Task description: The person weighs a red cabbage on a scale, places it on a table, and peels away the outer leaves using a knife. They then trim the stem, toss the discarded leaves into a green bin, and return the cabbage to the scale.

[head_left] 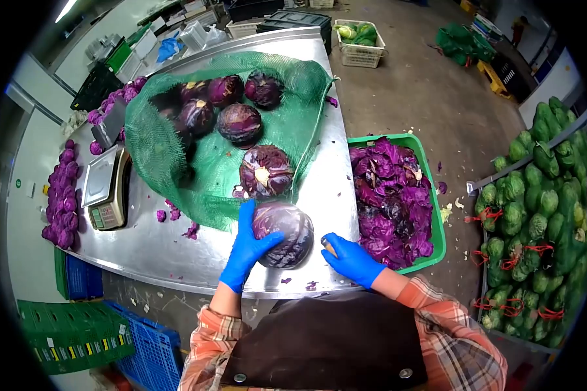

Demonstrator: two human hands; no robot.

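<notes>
My left hand point(249, 251), in a blue glove, grips the left side of a red cabbage point(284, 236) at the front of the steel table, its thumb across the top. My right hand point(353, 260), also gloved in blue, is closed around what looks like a wooden-handled knife point(329, 246), just right of that cabbage and apart from it; its blade cannot be made out. Directly behind, another red cabbage point(266, 171) with a pale cut stem rests on the edge of a green mesh sack point(231, 173). Several more cabbages point(240, 124) lie in the sack.
A green crate point(438, 228) of purple leaves stands against the table's right side. On the steel table point(156, 251) are a scale point(105, 189) and rows of trimmed red cabbages point(62, 202). Far right, a rack holds bagged green vegetables point(535, 228). Blue crates point(147, 339) are at lower left.
</notes>
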